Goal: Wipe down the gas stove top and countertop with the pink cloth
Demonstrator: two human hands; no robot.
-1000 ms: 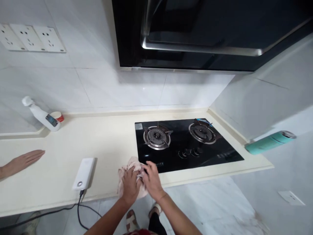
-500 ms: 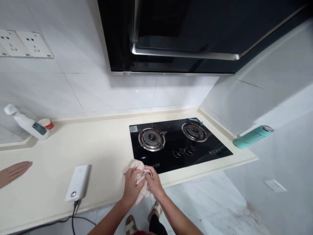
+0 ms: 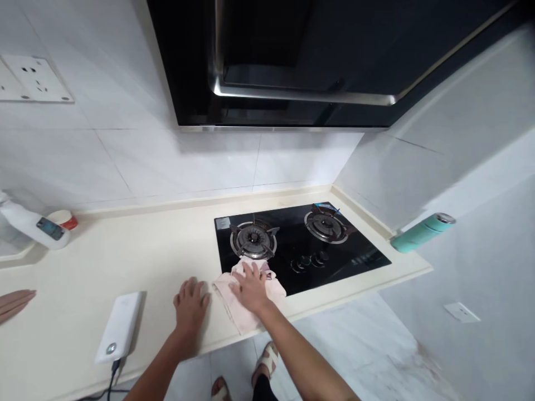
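Right hand [image 3: 251,287]: palm down on the cloth, fingers spread and pointing toward the back wall; no pinch or grip visible. Left hand [image 3: 190,309]: empty, fingers slightly apart and loosely curved, resting on the countertop to the left of the cloth and apart from it.

Cloth [image 3: 239,312]: pale pink, creased, directly beneath the right hand, the nearer of the two; it lies to the right of the left hand. Spread over the front-left corner of the hob [image 3: 301,281], partly on black glass, partly on countertop, its near end at the counter's front edge. No clear long axis; one side slants from the left toward that edge. Far end at the front of the left burner [image 3: 253,238]; contact with its ring cannot be told.

Difference from half a second earlier: then, both hands hold the cloth bunched; now the left is off it, and the cloth lies flatter and farther over the glass.

Surroundings: control knobs [image 3: 309,260], right of the cloth; white power bank [image 3: 120,328], cabled, left of the left hand; another person's hand [image 3: 15,305], far left; white bottle [image 3: 35,225], rear left; turquoise flask [image 3: 422,233], beyond the hob's right side.
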